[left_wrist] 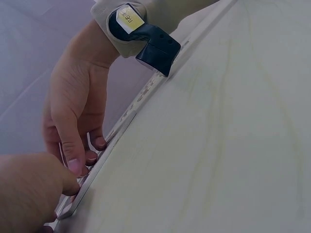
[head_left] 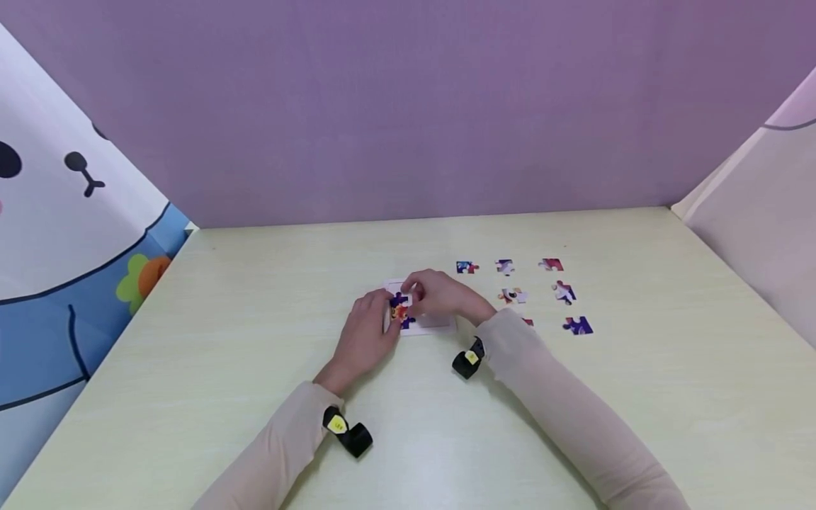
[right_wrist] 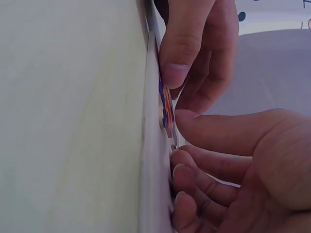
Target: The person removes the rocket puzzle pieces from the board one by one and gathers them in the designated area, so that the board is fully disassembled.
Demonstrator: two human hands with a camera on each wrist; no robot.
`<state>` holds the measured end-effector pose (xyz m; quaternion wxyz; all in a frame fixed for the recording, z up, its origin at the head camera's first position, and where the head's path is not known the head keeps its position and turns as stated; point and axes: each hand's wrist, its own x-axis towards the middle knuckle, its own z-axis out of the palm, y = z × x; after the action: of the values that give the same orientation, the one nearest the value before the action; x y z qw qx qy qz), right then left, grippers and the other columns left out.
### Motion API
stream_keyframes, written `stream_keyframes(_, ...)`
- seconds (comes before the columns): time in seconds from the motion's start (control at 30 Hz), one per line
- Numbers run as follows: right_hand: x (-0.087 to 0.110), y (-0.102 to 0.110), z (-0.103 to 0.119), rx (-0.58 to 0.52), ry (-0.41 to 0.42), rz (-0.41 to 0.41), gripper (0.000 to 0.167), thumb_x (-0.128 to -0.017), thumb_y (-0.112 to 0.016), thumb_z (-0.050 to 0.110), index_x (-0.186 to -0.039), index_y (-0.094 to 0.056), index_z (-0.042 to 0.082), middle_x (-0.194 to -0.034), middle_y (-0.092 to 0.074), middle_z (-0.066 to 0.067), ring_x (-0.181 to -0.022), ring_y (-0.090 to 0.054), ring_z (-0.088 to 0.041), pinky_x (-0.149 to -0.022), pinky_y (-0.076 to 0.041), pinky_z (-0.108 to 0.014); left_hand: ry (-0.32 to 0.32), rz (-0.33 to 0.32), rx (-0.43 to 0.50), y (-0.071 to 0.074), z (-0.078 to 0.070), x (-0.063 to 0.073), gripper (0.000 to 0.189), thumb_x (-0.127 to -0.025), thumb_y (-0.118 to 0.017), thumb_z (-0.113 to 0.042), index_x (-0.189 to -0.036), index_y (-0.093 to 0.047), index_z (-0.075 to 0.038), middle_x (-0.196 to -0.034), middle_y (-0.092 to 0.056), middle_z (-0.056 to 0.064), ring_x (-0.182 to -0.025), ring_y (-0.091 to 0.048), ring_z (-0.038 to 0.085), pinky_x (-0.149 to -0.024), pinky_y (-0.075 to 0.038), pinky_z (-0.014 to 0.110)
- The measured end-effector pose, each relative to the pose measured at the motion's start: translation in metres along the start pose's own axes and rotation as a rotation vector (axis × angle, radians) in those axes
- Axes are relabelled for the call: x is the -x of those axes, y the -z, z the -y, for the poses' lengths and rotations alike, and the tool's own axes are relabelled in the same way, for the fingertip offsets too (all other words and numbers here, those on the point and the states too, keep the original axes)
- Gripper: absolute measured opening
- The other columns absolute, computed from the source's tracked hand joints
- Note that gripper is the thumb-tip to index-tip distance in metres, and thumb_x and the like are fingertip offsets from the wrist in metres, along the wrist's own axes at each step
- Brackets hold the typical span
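A shallow white puzzle tray (head_left: 435, 330) lies on the table, with joined purple and orange jigsaw pieces (head_left: 400, 312) along its left side. My left hand (head_left: 365, 340) rests at that left edge; its thumb and fingertips touch the pieces. From the right, my right hand (head_left: 440, 294) reaches over the tray. In the right wrist view, the right thumb and forefinger pinch a thin jigsaw piece (right_wrist: 175, 141), seen edge-on beside the coloured pieces under the left thumb. Its picture is mostly hidden by the fingers.
Several loose jigsaw pieces lie right of the tray, among them a purple one (head_left: 577, 326), a blue and red one (head_left: 467, 267) and a red one (head_left: 551, 264). A purple wall panel (head_left: 408, 113) stands behind the table (head_left: 268, 283). Both wrists carry black cameras.
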<state>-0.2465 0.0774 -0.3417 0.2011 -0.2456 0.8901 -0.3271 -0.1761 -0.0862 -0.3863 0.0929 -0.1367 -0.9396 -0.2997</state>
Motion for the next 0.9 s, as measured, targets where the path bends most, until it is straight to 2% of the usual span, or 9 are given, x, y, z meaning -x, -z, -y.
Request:
stream_keyframes(0.13, -0.0012, -0.0019, -0.0003, 0.011, 0.026, 0.001, 0.039, -0.082, -0.066, -0.001, -0.120, -0.058, -0.001, -0.077, -0.058, -0.001, -0.066, -0.050, -0.009, -0.062, -0.041, -0.019, 0.026, -0.002, 0.010, -0.0009, 0.0004, -0.0013, 0.044, -0.089, -0.061, -0.016, -0.126, -0.046, 0.003, -0.129, -0.053, 0.024, -0.121, -0.047, 0.038, -0.102, -0.040, 0.047)
stream_keyframes(0.37, -0.0017, -0.0033, -0.0001, -0.020, 0.022, -0.003, 0.041, -0.083, -0.065, 0.000, -0.123, -0.058, 0.001, -0.077, -0.058, -0.002, -0.066, -0.050, -0.010, -0.063, -0.041, -0.020, 0.025, -0.014, 0.010, -0.0007, -0.0001, -0.0022, 0.049, -0.088, -0.062, -0.016, -0.129, -0.044, 0.004, -0.126, -0.055, 0.024, -0.116, -0.050, 0.037, -0.099, -0.042, 0.046)
stream_keyframes(0.57, -0.0020, -0.0041, 0.0004, -0.061, 0.008, -0.017, 0.038, -0.084, -0.063, 0.000, -0.122, -0.058, 0.001, -0.082, -0.059, -0.003, -0.072, -0.052, -0.012, -0.067, -0.042, -0.021, 0.038, 0.001, 0.007, -0.0005, -0.0009, -0.0025, 0.048, -0.089, -0.061, -0.017, -0.129, -0.043, 0.004, -0.126, -0.055, 0.024, -0.116, -0.049, 0.036, -0.098, -0.043, 0.046)
stream_keyframes(0.8, -0.0009, -0.0053, -0.0003, -0.072, 0.035, -0.059, 0.033, -0.085, -0.062, 0.002, -0.118, -0.060, 0.001, -0.086, -0.059, -0.005, -0.076, -0.052, -0.014, -0.069, -0.042, -0.022, 0.023, -0.007, -0.001, -0.0023, 0.0005, -0.0020, 0.048, -0.089, -0.060, -0.017, -0.128, -0.044, 0.005, -0.125, -0.055, 0.025, -0.115, -0.050, 0.037, -0.097, -0.043, 0.046)
stream_keyframes(0.9, -0.0007, -0.0069, 0.0003, -0.065, 0.027, -0.081, 0.031, -0.086, -0.064, 0.004, -0.117, -0.061, 0.002, -0.093, -0.059, -0.007, -0.084, -0.052, -0.017, -0.076, -0.043, -0.026, 0.024, -0.005, 0.000, -0.0030, 0.0008, -0.0018, 0.048, -0.089, -0.060, -0.017, -0.128, -0.044, 0.004, -0.125, -0.055, 0.025, -0.116, -0.050, 0.037, -0.097, -0.043, 0.046)
